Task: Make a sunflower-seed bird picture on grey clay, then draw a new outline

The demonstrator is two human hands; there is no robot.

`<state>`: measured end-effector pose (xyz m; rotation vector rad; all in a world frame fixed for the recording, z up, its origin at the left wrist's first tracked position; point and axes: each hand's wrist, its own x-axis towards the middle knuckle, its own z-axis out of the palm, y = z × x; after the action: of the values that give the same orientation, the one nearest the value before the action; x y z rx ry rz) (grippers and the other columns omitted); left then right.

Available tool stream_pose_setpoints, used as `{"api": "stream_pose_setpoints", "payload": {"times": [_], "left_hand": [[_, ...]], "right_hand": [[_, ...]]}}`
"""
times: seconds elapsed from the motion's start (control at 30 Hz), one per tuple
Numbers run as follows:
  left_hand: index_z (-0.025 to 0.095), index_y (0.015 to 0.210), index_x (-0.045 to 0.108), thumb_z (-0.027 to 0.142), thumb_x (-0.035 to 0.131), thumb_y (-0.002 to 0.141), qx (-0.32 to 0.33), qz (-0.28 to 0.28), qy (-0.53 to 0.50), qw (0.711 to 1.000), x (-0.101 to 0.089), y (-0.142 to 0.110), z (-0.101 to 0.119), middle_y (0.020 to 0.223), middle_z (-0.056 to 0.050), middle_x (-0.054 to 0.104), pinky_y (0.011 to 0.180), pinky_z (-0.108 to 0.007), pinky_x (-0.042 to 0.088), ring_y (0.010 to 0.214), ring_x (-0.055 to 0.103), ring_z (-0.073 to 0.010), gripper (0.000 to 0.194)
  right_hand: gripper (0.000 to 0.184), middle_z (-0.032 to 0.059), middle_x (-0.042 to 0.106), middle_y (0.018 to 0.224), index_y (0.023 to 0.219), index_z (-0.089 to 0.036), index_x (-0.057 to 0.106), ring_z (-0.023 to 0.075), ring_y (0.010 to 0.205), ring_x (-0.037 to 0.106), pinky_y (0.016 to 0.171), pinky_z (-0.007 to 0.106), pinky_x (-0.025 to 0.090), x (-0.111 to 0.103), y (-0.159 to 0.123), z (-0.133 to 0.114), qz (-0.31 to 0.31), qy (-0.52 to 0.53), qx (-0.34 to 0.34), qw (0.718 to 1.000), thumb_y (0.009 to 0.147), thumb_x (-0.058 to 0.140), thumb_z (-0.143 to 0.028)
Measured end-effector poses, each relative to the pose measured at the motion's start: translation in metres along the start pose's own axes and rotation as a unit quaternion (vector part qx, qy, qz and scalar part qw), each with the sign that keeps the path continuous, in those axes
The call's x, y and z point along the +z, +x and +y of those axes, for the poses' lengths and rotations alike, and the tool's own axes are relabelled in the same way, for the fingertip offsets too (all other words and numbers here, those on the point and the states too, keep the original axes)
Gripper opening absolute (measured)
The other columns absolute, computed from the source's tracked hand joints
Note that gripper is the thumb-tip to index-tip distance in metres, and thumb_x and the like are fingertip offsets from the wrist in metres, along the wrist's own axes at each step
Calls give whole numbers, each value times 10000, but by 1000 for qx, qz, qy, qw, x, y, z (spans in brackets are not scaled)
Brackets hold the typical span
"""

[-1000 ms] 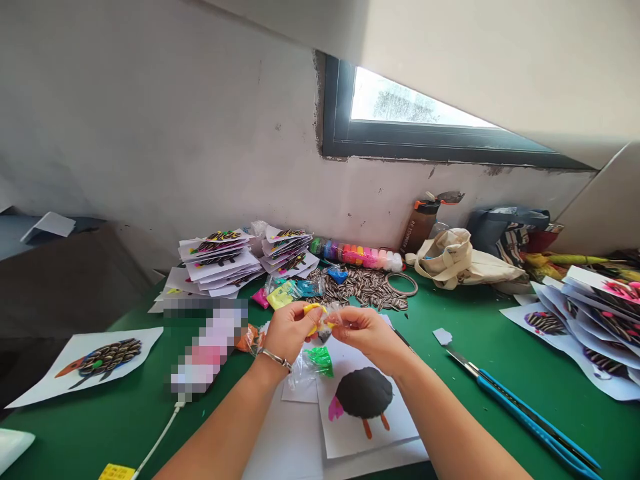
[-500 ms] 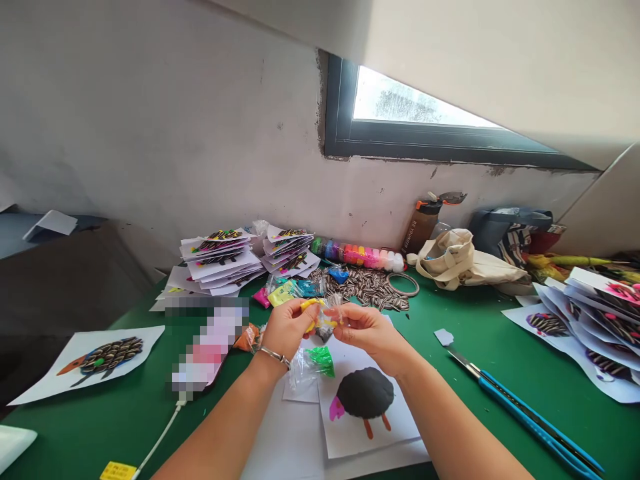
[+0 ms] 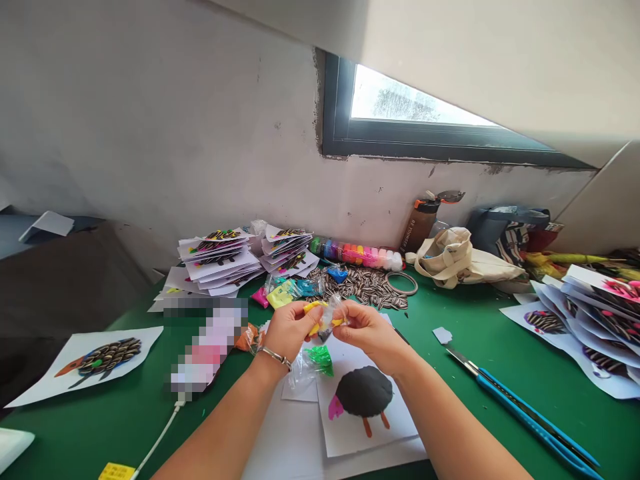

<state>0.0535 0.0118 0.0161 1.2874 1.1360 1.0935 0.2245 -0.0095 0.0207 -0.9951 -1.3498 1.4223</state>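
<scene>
A small clear packet of yellow clay (image 3: pixel 323 319) is pinched between both hands, raised just above the white sheet bearing a dark clay body (image 3: pixel 364 392). It is gripped at one end by the fingers of the left hand (image 3: pixel 287 330) and at the other by the fingers of the right hand (image 3: pixel 367 328); both hands are closed on it. Below the packet, at the sheet's upper left corner, a clear packet of green clay (image 3: pixel 319 360) is seen. Beyond the sheet, a pile of striped sunflower seeds (image 3: pixel 367 288) is spread on the green table (image 3: pixel 480 360), with a row of coloured clay tubs (image 3: pixel 357 254) behind it. To the right of the sheet a blue utility knife (image 3: pixel 525 407) is laid. Far left of the sheet, a finished seed picture (image 3: pixel 97 357) is placed.
</scene>
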Motion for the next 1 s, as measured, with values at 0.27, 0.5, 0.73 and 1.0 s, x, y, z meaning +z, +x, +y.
{"api": "stream_pose_setpoints", "payload": {"times": [0.27, 0.5, 0.73, 1.0], "left_hand": [[158, 616, 593, 417, 724, 682, -7, 20, -19, 1000, -4, 4, -3, 512, 34, 541, 416, -189, 367, 452, 497, -96, 298], [145, 726, 618, 505, 758, 663, -38, 0, -50, 998, -4, 4, -1, 592, 19, 578, 451, -194, 440, 501, 566, -108, 391], [160, 903, 574, 454, 898, 461, -137, -34, -120, 983, 8, -3, 3, 750, 1, 643, 608, -271, 549, 620, 638, -137, 623], [159, 834, 551, 468, 905, 404, -132, -34, -134, 982, 7, -5, 4, 684, 22, 632, 609, -275, 538, 564, 614, -120, 637]], "right_hand": [[103, -7, 579, 773, 817, -179, 658, 124, 720, 481, 680, 270, 378, -5, 2, 0, -9, -30, 8, 999, 739, 686, -241], [171, 11, 617, 802, 839, -171, 709, 132, 749, 513, 718, 277, 401, -13, 2, -1, -28, 21, 29, 999, 718, 738, -288], [95, 7, 623, 798, 794, -179, 657, 153, 782, 552, 754, 304, 443, 1, 1, 2, -20, -9, -7, 1000, 778, 658, -273], [95, 22, 531, 917, 687, -188, 580, 159, 859, 529, 701, 271, 451, 12, 1, 6, 53, -167, -90, 980, 778, 577, -216]]}}
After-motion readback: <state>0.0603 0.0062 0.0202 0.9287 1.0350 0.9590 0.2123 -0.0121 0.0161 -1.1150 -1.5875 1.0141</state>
